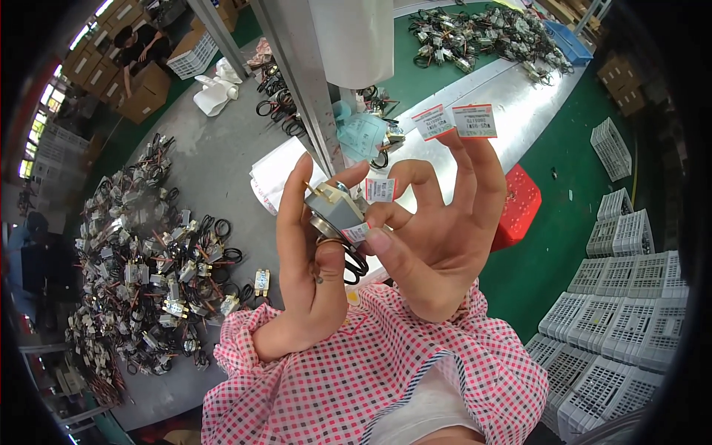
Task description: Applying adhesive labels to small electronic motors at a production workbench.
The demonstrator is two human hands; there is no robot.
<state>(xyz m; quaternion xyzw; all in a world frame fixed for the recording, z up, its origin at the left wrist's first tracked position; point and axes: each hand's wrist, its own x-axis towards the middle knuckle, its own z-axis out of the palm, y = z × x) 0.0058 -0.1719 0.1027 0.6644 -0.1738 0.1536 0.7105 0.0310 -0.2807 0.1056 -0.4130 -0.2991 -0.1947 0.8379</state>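
In front of my chest, my left hand (pixel 302 252) grips a small grey electrical component (pixel 334 208) between fingers and thumb. It has brass terminals, a round metal part underneath and a black cable (pixel 357 268) looped below. My right hand (pixel 445 245) is closed at thumb and index finger around a small white-and-red label (pixel 355 233), which lies against the component's side. Three more labels cling to the other fingertips of that hand: one label (pixel 380 190) by the middle finger, another label (pixel 433 122) and a third label (pixel 475 121) on the raised fingers.
A large heap of similar wired components (pixel 148 274) covers the bench at left; another heap (pixel 486 37) lies far right near a blue tray (pixel 569 42). A metal post (pixel 297 74) rises ahead. A red stool (pixel 519 206) and stacked grey crates (pixel 615 304) stand at right.
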